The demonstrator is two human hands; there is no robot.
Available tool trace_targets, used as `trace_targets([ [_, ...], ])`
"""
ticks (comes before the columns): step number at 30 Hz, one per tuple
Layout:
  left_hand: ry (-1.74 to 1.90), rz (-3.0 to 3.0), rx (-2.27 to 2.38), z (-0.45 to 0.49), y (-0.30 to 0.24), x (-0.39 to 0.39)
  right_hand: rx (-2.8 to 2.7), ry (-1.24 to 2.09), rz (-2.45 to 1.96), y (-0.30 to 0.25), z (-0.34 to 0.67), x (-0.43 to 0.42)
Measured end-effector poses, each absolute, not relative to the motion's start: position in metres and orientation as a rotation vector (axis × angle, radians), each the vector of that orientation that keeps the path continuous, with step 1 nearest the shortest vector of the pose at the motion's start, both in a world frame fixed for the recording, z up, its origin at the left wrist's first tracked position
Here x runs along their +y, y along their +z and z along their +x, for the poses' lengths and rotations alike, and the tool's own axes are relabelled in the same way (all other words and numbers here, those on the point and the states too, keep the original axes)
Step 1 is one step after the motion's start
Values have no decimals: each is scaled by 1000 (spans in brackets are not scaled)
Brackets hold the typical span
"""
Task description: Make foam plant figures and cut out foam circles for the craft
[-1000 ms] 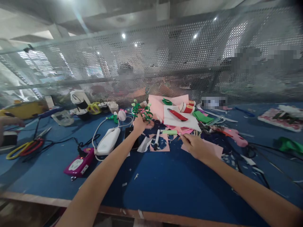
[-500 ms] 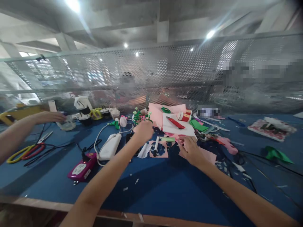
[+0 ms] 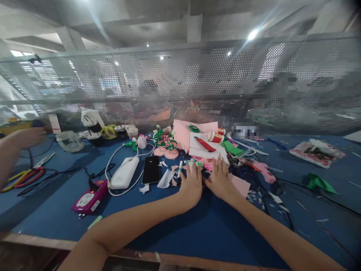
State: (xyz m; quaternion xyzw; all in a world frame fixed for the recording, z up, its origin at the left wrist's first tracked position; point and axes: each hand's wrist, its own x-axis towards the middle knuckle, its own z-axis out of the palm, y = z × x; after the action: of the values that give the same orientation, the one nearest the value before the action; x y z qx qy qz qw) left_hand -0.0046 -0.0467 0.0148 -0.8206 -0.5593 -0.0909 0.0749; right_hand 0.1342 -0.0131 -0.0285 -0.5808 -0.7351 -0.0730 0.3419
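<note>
My left hand [image 3: 191, 186] lies palm down on the table with its fingers stretched forward, partly over small scraps, a white pen [image 3: 179, 168] and a striped light green piece [image 3: 196, 164]. Close to its right, my right hand [image 3: 221, 181] rests flat, fingers spread, beside pink paper [image 3: 239, 184] and below a white sheet [image 3: 194, 148]. On that sheet lies a red utility knife [image 3: 206, 144]. What is under either palm is hidden. Two small green craft plants on round pink bases [image 3: 171, 153] stand behind my left hand.
A black phone [image 3: 151, 170], white power bank [image 3: 124, 173] and purple power strip [image 3: 89, 197] lie to the left with cables. Scissors [image 3: 31, 173], a clear jar [image 3: 70, 142] and another person's hand [image 3: 26, 139] are farther left. A pink glue gun [image 3: 265, 171] lies right.
My left hand has moved from the craft plants toward me and opened flat beside my right hand. Both plants now stand uncovered. The other person's hand has moved left, away from the jar.
</note>
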Motion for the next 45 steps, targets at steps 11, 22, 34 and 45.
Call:
trace_targets([
  [11, -411, -2949, -942, -12, 3, -36, -1874, -261, -1386, -19, 137, -17],
  [22, -573, -2956, -1242, -15, -2, -34, -1979, -229, -1458, -4, 137, -23],
  [34, -401, -2626, -1259, -21, 11, -10, -1988, -154, -1587, -11, 143, -21],
  [45, -547, -2778, -1215, -22, 3, -3, -2026, -40, -1583, -3, 151, -12],
])
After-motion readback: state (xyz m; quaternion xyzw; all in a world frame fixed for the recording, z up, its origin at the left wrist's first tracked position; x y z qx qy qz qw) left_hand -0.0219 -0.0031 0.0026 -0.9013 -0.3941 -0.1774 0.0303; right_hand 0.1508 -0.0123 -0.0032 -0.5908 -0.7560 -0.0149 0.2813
